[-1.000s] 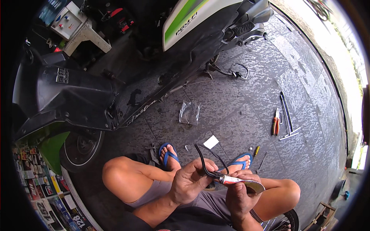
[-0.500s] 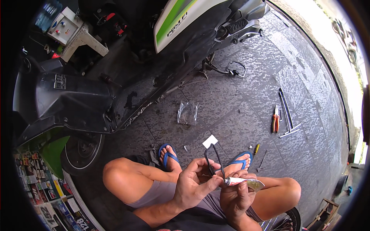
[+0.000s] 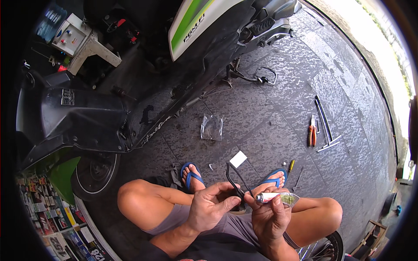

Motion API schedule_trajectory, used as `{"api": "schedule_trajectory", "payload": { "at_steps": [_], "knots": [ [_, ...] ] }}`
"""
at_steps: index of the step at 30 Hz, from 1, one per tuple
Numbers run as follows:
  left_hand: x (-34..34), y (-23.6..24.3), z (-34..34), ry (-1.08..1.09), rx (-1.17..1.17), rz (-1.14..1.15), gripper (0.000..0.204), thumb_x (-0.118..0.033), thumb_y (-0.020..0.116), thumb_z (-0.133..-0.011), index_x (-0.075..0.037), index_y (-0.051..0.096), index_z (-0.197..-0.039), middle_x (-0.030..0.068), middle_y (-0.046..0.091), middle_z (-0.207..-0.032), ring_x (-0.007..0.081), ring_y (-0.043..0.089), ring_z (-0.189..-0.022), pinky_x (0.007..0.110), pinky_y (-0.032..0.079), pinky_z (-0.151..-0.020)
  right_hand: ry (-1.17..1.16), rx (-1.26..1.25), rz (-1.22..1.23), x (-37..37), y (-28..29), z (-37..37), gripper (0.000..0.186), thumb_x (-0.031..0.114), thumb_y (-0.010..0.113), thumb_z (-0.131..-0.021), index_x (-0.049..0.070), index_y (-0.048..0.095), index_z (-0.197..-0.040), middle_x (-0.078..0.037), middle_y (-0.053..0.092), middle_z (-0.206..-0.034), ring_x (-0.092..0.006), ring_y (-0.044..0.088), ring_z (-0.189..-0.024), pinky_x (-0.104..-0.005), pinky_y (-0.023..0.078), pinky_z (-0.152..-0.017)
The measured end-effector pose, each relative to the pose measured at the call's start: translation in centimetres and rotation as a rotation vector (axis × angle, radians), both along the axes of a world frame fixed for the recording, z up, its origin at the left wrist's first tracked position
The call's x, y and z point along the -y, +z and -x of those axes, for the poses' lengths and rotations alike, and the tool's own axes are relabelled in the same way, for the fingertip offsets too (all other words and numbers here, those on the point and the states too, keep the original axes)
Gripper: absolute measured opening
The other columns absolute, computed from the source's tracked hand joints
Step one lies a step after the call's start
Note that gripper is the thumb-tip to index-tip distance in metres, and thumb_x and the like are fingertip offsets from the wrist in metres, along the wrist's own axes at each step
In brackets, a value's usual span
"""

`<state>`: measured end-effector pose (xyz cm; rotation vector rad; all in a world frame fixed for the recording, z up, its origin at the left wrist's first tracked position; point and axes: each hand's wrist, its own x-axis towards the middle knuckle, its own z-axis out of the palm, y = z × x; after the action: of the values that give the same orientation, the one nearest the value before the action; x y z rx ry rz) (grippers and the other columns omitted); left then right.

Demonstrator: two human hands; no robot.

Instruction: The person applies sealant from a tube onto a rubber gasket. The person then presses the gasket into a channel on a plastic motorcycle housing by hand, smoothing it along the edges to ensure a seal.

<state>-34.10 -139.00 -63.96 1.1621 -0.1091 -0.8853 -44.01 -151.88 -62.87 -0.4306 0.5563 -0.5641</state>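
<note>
My left hand (image 3: 208,209) is closed on a black rubber loop (image 3: 230,174), which rises between my hands toward a small white card (image 3: 238,158) lying on the floor beyond. In my right hand (image 3: 271,222) is a small metal tube (image 3: 270,198) with a white-and-red label, held sideways, its narrow end pointing left and its flattened end at the right. My right thumb lies across the tube, and its other fingers are close to the loop; whether they touch it I cannot tell.
A dark scooter (image 3: 78,117) stands ahead and left, with a clear bag (image 3: 211,128) below it. Pliers (image 3: 311,132), long T-wrenches (image 3: 326,126) and a yellow screwdriver (image 3: 291,166) lie right. My sandalled feet (image 3: 196,180) are on the floor. A small white stand (image 3: 93,54) is at upper left.
The black loop has shifted and tilted left since half a second ago. My left hand has moved slightly left, and my right hand with the tube has risen a little and moved right.
</note>
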Motion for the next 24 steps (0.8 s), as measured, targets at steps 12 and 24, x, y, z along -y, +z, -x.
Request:
{"api": "schedule_trajectory", "payload": {
  "at_steps": [12,24],
  "knots": [
    [-1.3,-0.4,-0.2,-0.031,0.201,-0.050,0.027,0.000,0.072,-0.088,0.004,0.063,-0.113,0.0071,0.069,-0.105,0.0110,0.065,-0.097,0.024,0.051,-0.087,0.092,-0.174,0.414,1.1,0.6,-0.3,0.015,-0.001,0.071,-0.087,-0.008,0.066,-0.101,-0.018,0.065,-0.099,-0.0233,0.068,-0.088,-0.0360,0.059,-0.078],
    [-1.1,0.4,-0.8,-0.039,0.455,-0.114,0.025,-0.001,0.077,-0.084,-0.001,0.063,-0.104,0.0047,0.071,-0.095,0.0071,0.062,-0.084,0.020,0.046,-0.078,0.183,-0.191,0.534,1.4,1.6,-1.0,0.012,-0.005,0.069,-0.088,-0.009,0.067,-0.099,-0.016,0.067,-0.096,-0.0206,0.069,-0.083,-0.0312,0.058,-0.075]
  ]
}}
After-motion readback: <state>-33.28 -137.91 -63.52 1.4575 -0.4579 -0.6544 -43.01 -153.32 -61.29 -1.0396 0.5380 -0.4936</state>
